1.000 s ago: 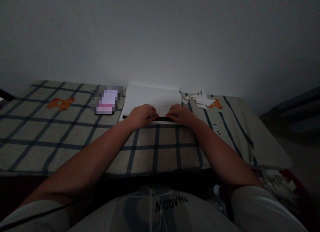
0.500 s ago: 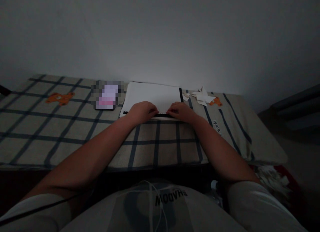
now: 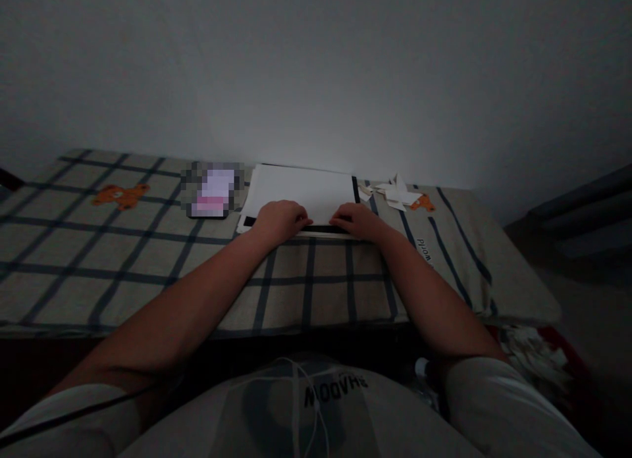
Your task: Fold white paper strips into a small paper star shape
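Observation:
A white sheet of paper (image 3: 306, 188) lies on a low stack with a black surface, of which a strip (image 3: 320, 229) shows along the near side. My left hand (image 3: 280, 221) is closed at the sheet's near edge, thumb and fingers pinched together on the paper. Facing it across a small gap, my right hand (image 3: 360, 221) pinches the same edge farther right. Both palms rest low over the front of the stack and hide parts of that edge.
A phone (image 3: 213, 193), partly blurred out, lies left of the stack. Folded white paper pieces (image 3: 399, 193) are to its right. Checked cloth (image 3: 306, 287) covers the table, with a wall behind. Paper scraps (image 3: 530, 353) fill a red container at lower right, near a clear bottle (image 3: 422, 368).
More of the black strip shows at the left of the near edge, and its outline looks cleaner. Both hands stay nearly in place; the view shifts slightly.

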